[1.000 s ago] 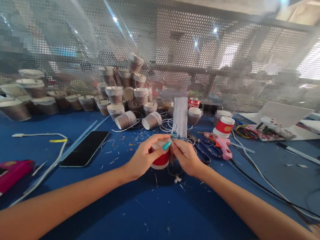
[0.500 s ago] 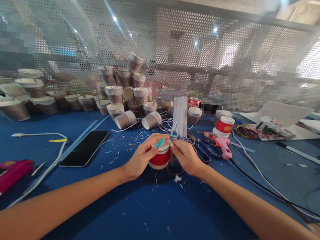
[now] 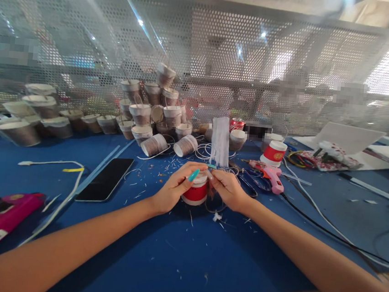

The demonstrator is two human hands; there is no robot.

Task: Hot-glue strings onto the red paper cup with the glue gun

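Observation:
A small red and white paper cup (image 3: 195,194) stands on the blue table in front of me. My left hand (image 3: 177,185) curls over its left side and rim, the teal thumbnail lying at the top. From the right, my right hand (image 3: 226,188) pinches at the rim, fingertips close to those of the left. Whatever lies between the right fingertips is too small to make out. A thin dark loop of cord rests on the table by the cup's right side. Behind the hands stands a bundle of white strands (image 3: 220,141).
A pink glue gun (image 3: 274,178) lies right of my hands, near a second red cup (image 3: 273,153). Grey-brown cups (image 3: 139,114) are stacked at the back. On the left are a black phone (image 3: 105,179), a white cable (image 3: 53,165) and a magenta device (image 3: 8,222). White scraps litter the table.
The whole view has shifted very slightly. Both hands keep nearly the same grip at the cup's rim, with only tiny finger movement.

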